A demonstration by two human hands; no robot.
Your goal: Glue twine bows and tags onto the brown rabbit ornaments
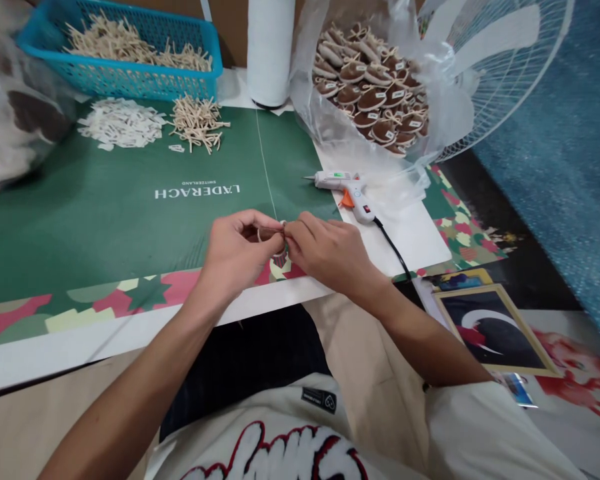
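Note:
My left hand [237, 252] and my right hand [325, 250] meet over the near edge of the green board [105, 200]. Both pinch a thin white thread [263, 160] at their fingertips, and a small loop of it shows between them. The thread runs up the board to a white spool [269, 50] at the back. Whatever else the fingers hold is too small to make out.
A white glue gun [347, 190] with a black cord lies right of my hands. A clear bag of brown ornaments [373, 90] stands behind it. A blue basket [123, 50] of tan bows, a loose bow pile [197, 123], white labels [123, 123] and a fan [505, 60] sit around.

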